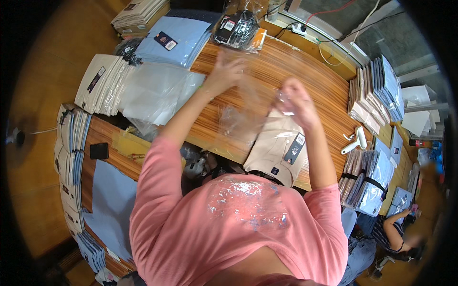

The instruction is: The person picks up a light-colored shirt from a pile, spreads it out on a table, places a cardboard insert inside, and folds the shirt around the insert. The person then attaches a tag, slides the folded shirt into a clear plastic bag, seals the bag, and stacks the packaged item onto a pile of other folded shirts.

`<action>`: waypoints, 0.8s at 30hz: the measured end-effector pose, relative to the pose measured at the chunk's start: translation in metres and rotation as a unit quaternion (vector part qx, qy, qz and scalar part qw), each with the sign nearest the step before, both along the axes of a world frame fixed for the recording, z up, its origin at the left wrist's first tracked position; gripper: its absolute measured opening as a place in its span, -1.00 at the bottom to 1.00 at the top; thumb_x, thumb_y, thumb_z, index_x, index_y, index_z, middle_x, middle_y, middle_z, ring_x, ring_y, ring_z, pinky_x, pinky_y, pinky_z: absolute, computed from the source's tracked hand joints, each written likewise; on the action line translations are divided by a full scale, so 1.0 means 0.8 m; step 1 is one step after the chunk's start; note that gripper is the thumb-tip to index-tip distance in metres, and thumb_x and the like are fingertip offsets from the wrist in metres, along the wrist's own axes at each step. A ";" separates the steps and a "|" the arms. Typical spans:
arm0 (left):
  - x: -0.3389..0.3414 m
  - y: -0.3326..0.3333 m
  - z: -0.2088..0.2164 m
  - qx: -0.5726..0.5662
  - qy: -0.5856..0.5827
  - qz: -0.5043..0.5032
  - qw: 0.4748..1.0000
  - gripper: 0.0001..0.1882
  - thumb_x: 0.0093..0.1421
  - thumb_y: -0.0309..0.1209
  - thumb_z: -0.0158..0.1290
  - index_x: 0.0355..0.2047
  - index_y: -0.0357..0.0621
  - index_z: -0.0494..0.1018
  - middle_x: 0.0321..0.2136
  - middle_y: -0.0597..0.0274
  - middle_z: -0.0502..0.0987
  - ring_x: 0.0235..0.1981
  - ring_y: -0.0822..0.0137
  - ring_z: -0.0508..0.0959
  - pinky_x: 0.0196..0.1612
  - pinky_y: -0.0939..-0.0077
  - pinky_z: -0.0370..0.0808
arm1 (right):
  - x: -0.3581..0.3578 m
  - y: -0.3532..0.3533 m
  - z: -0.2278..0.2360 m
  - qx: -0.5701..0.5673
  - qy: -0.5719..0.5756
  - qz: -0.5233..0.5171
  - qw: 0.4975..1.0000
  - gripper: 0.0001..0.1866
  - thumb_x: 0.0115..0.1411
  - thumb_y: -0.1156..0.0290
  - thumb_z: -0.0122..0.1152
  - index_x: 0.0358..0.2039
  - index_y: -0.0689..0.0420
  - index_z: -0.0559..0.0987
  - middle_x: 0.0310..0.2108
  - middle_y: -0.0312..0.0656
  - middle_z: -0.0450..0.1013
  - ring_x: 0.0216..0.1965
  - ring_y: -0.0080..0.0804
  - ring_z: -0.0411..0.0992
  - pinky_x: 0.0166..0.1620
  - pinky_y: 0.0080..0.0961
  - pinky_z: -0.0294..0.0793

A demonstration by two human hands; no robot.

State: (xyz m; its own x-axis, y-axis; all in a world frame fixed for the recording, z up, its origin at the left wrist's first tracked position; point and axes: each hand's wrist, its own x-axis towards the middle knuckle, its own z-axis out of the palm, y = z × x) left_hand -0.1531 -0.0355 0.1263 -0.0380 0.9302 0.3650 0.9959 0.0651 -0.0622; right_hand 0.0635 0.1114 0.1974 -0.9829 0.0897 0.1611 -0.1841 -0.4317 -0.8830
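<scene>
A folded beige garment [272, 139] with a dark hang tag [293, 151] lies at the near edge of the wooden table, in front of my body. My right hand [301, 106] is over its far end, fingers curled on a shiny bit of clear plastic bag [286, 106]. Farther left, my left hand [226, 75] is raised above the table and smeared by motion, so its grip is unclear. Blurred clear plastic film [241, 126] spreads between the two hands, left of the garment. Some crumpled plastic lies under it.
Flat clear bags [155, 90] lie at left, beside stacked beige [98, 88] and blue packed garments [171, 40]. A bundle of black-and-clear items [237, 29] is at the far edge. A phone [99, 151] is left; a white lint roller [355, 141] is right. Another person [392, 233] sits lower right.
</scene>
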 end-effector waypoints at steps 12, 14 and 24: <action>-0.137 -0.276 -0.108 0.080 -0.090 0.502 0.857 -0.52 -0.04 -0.43 0.05 -0.04 0.23 0.38 -0.01 0.04 0.29 0.03 -0.01 0.24 0.05 -0.16 0.10 | 0.138 0.152 -0.030 -0.185 0.051 -0.341 0.920 -0.89 0.26 0.33 -0.04 -0.20 -0.07 0.35 -0.59 -0.43 0.28 -0.61 -0.62 0.24 -0.42 -0.53 0.35; -0.138 -0.265 -0.114 0.016 -0.123 0.527 0.841 -0.53 -0.03 -0.45 0.05 -0.05 0.17 0.38 -0.01 -0.01 0.29 0.06 -0.01 0.23 0.09 -0.16 0.08 | 0.139 0.167 -0.039 -0.219 0.058 -0.396 0.890 -0.91 0.25 0.35 -0.02 -0.23 -0.02 0.36 -0.58 -0.43 0.29 -0.56 -0.61 0.26 -0.38 -0.54 0.36; 0.142 0.036 0.024 0.017 -0.315 0.014 0.949 0.10 -0.23 -0.17 0.35 0.25 -0.10 -0.06 0.21 -0.03 0.07 0.22 0.12 0.11 0.22 0.25 0.07 | 0.138 0.182 -0.048 -0.294 0.021 -0.426 0.855 -0.93 0.24 0.43 -0.03 -0.32 0.14 0.38 -0.52 -0.33 0.30 -0.51 -0.55 0.26 -0.31 -0.53 0.42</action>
State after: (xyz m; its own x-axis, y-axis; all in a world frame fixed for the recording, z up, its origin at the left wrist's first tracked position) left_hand -0.0392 -0.0068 0.1459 -0.2837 0.9137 0.2911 0.8321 0.0837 0.5482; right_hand 0.1743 0.2566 0.1589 -0.5145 0.8483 -0.1252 -0.6797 -0.4925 -0.5436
